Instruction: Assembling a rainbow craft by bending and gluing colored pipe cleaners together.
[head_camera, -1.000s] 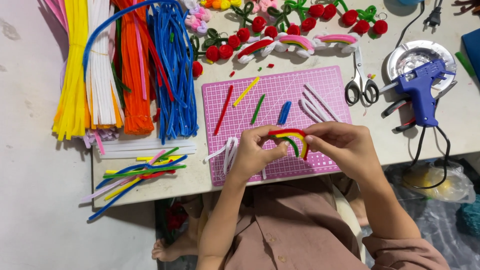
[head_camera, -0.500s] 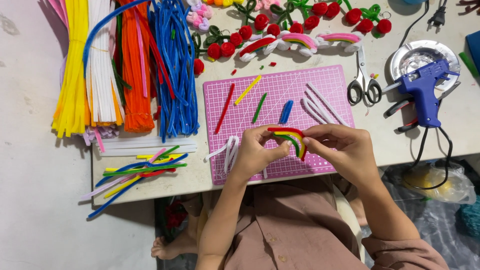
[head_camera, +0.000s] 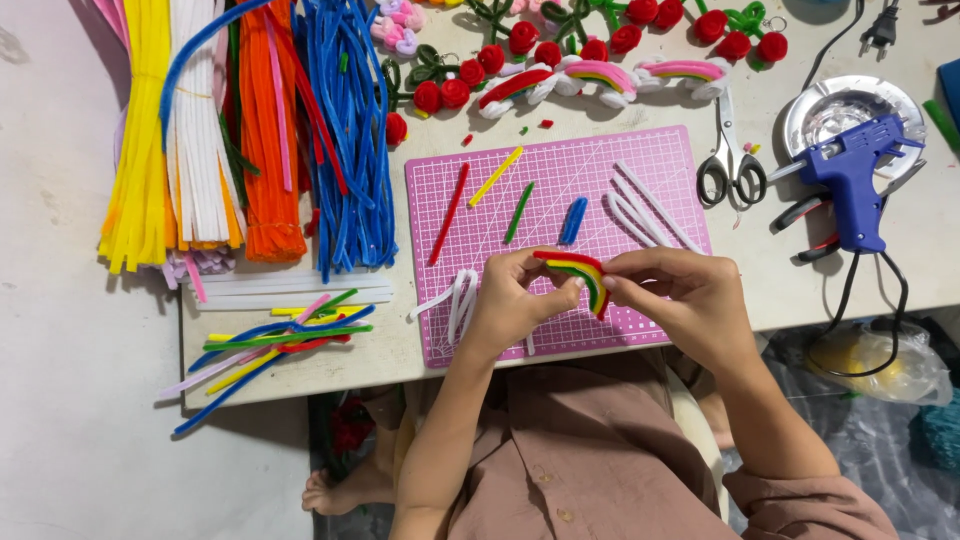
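Together, a small rainbow arch (head_camera: 578, 272) of pipe cleaners is pinched between the closed fingers of the left hand (head_camera: 510, 305) and right hand (head_camera: 680, 300), held just above the pink cutting mat (head_camera: 640, 160) beneath them.

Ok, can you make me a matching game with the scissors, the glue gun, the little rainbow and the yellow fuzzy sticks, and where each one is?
Things:
1. scissors
2. glue gun
3. little rainbow
4. yellow fuzzy sticks

Places:
A. far left of the table
B. held between both hands
C. just right of the pink mat
D. leaning on the round silver dish

Pairs: 1-C, 2-D, 3-B, 4-A
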